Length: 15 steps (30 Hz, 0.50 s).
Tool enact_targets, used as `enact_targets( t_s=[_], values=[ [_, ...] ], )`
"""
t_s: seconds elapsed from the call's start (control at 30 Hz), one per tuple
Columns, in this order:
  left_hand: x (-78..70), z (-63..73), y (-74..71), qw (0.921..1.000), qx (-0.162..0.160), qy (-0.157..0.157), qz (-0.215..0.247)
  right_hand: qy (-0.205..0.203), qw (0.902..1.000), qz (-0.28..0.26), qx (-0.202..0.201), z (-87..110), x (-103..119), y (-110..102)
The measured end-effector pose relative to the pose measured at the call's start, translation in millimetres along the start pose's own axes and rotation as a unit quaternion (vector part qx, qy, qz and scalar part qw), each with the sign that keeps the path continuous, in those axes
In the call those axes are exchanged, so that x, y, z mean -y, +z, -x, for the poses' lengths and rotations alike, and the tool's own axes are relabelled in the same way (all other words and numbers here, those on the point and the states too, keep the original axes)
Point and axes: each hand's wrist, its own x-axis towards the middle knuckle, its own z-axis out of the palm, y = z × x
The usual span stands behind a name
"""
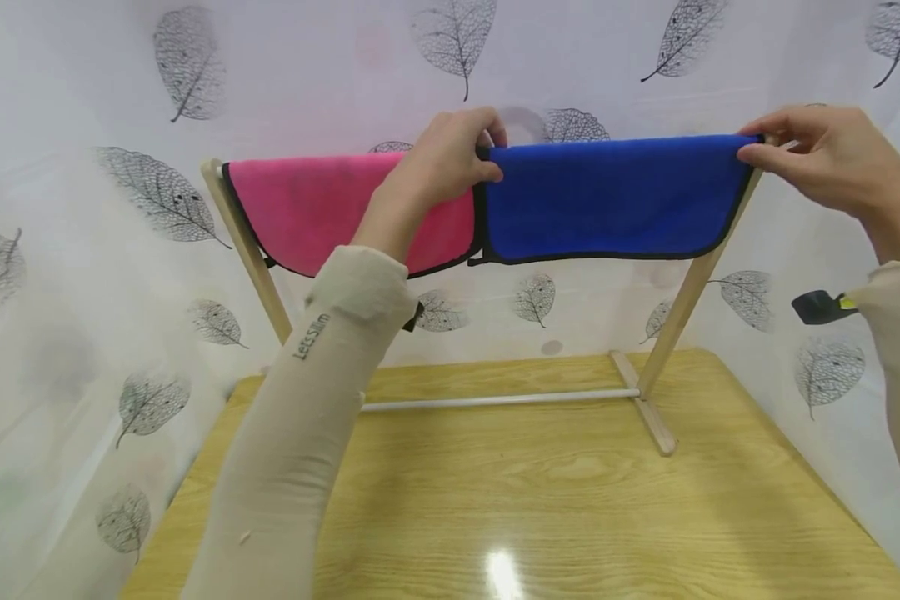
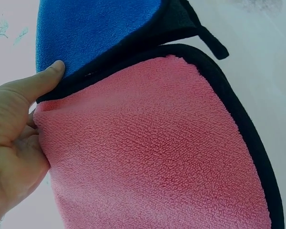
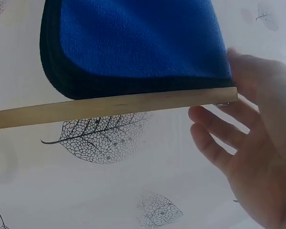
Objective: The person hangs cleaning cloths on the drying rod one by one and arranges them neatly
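Note:
A blue towel (image 1: 615, 200) with black edging hangs folded over the top of a wooden rack (image 1: 682, 308). My left hand (image 1: 453, 158) pinches its upper left corner, where it meets a pink towel (image 1: 292, 196) hanging beside it. In the left wrist view, the left thumb (image 2: 52, 76) lies on the blue cloth, while the other fingers are mostly hidden behind the towels. My right hand (image 1: 832, 158) pinches the blue towel's upper right corner at the top of the rack's right post. In the right wrist view, that post (image 3: 133, 104) runs along the black edging.
The rack stands on a wood-grain table (image 1: 570, 500), with a white lower bar (image 1: 510, 400) between its sides and a foot (image 1: 656, 417) at right. Behind it hangs a white curtain (image 1: 285, 67) printed with leaves. A black strap end (image 1: 821, 307) sticks out by the right sleeve.

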Motion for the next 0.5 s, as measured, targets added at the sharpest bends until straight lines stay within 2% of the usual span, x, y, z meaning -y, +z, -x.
enact_targets(
  t_s=[0.3, 0.5],
  values=[
    [-0.5, -0.9, -0.2, 1.0, -0.003, 0.001, -0.004, -0.003, 0.9993, -0.032, -0.021, -0.5, -1.3, -1.7],
    [-1.2, -1.3, 0.6, 1.0, -0.004, 0.0, -0.001, -0.051, 0.9983, 0.0, -0.029, -0.3, -1.8, 3.0]
  ],
)
